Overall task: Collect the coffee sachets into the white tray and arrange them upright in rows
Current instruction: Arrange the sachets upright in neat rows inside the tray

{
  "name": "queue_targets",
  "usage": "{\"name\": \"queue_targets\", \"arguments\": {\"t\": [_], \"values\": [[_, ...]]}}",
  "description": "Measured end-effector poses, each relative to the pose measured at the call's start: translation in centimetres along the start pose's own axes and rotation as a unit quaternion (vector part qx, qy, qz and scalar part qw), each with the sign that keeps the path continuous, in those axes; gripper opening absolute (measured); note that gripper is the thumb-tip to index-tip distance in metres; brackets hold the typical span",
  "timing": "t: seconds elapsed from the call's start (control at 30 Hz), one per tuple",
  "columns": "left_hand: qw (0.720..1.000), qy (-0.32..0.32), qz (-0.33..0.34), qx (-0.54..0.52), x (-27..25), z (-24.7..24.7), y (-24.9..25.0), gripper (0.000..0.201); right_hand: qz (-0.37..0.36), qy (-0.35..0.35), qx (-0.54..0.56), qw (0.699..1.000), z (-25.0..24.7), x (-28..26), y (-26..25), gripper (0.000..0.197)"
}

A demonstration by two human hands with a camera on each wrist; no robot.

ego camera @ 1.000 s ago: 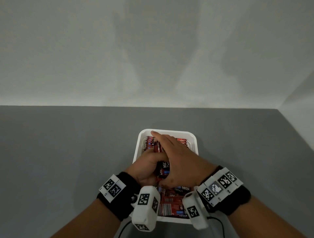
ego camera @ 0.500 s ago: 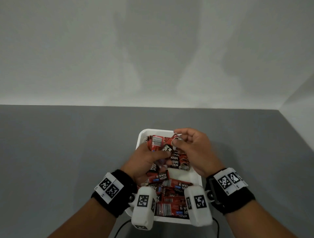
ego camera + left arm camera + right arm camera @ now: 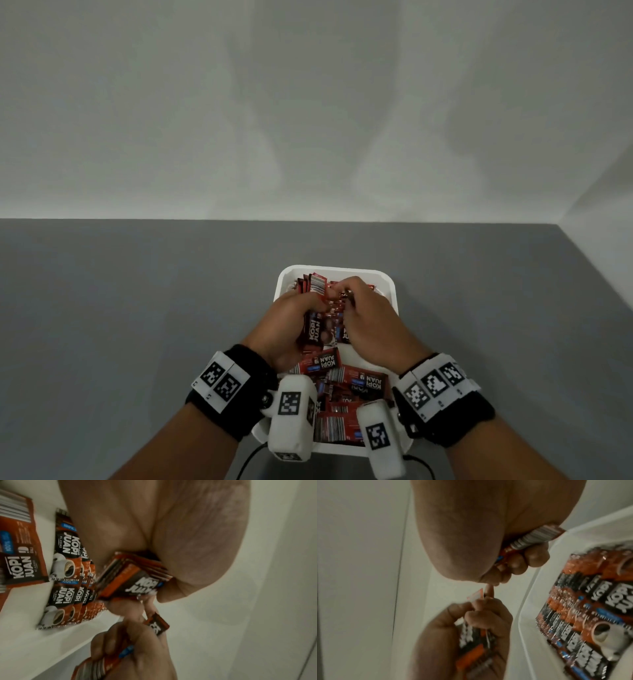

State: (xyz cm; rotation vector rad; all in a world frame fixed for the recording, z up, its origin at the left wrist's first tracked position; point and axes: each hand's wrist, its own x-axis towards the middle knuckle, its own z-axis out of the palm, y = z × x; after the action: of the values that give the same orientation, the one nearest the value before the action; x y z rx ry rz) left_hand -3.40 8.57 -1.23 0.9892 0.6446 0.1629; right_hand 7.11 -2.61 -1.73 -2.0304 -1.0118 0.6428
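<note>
A plain pale wall stands behind a grey table (image 3: 137, 325), and the white tray (image 3: 337, 270) sits on it just in front of you, both of your hands over it.

You look to be in the arranging step. The sachets are already in the tray. None show on the table around it. At the tray's far end a block of sachets (image 3: 68, 574) stands on edge in rows; at its near end loose sachets (image 3: 346, 394) lie flat and jumbled, some face up, some showing barcodes. So roughly the far part is ordered and the near part is still to do.

Your left hand (image 3: 291, 325) is over the tray's left side, its fingers curled tight round a stack (image 3: 135, 580) of several sachets, held clear of the tray floor. Your right hand (image 3: 370, 322) is over the tray's middle, just beside the left, fingertips nearly touching it. Its fingers (image 3: 518, 561) are also curled, clamping a few more sachets (image 3: 539, 536) with barcodes outward. Neither hand is slack.

The next move, I'd judge, calls for squaring the two handfuls into one stack, all edges level, then lowering it on edge against the standing block at the tray's far end. Keep one hand bracing the row as you let go, since thin sachets on edge will likely fan out or topple toward the near end. After that, pick up the flat ones from the near end in small batches.
</note>
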Motion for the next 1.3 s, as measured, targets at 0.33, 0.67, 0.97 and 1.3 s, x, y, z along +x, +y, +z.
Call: {"name": "queue_targets", "arguments": {"t": [0.33, 0.67, 0.97, 1.3], "values": [[0.972, -0.018, 0.085, 0.218, -0.2, -0.6, 0.0, 0.015, 0.152, 0.044, 0.340, 0.927, -2.0, 0.2, -0.6, 0.033], [0.969, -0.041, 0.098, 0.225, -0.4, -2.1, 1.2, 0.016, 0.146, 0.079, 0.320, 0.933, -2.8, -0.4, 0.7, 0.012], [0.967, 0.058, 0.137, 0.205, 0.5, -2.5, 0.2, 0.023, 0.098, 0.113, 0.161, 0.976, -2.1, -0.9, 1.0, 0.035], [0.979, -0.002, 0.117, 0.166, 0.1, -0.1, -0.2, 0.012, -0.063, 0.026, -0.158, 0.985, 1.3, -0.2, 0.6, 0.045]]}}
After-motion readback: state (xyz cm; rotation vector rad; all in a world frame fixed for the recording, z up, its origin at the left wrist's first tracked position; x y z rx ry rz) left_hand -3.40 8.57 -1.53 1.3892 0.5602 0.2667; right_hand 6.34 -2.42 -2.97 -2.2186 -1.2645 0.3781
